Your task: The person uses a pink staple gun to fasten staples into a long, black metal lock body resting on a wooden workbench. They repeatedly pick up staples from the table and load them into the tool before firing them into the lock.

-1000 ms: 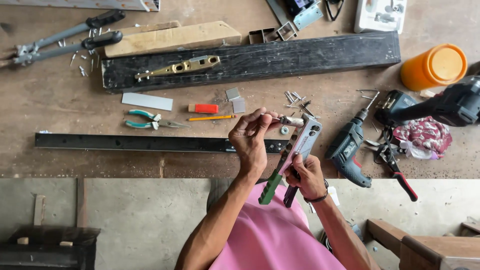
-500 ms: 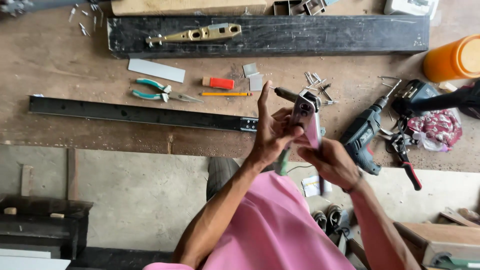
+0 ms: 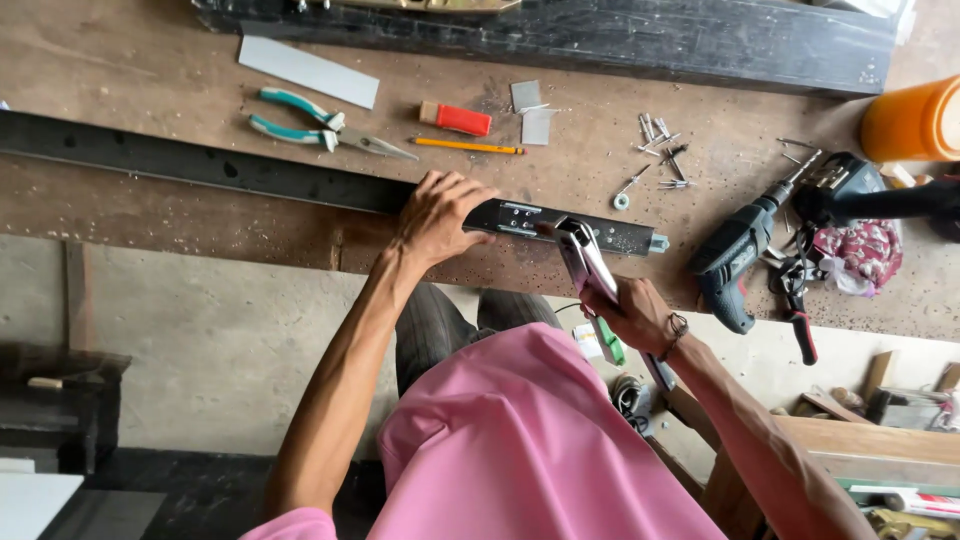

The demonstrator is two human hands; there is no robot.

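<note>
The left hand (image 3: 437,215) is pressing flat on the black rail (image 3: 300,185) along the table's near edge; the right hand (image 3: 632,315) is gripping the rivet gun (image 3: 590,270).

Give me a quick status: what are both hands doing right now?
Left hand pressing long black metal rail on bench. Right hand holds silver hand riveter, nose at rail. Loose rivets lie beyond, clear.

My left hand (image 3: 435,215) covers a stretch of the black rail (image 3: 200,170), whose far end runs off the left edge. My right hand (image 3: 635,315) hides the rivet tool (image 3: 585,260) handles. The orange container (image 3: 915,120) is cut by the right edge. The dark plank (image 3: 600,40) is clipped at the top. The rivets (image 3: 655,130) are too small to tell apart.
</note>
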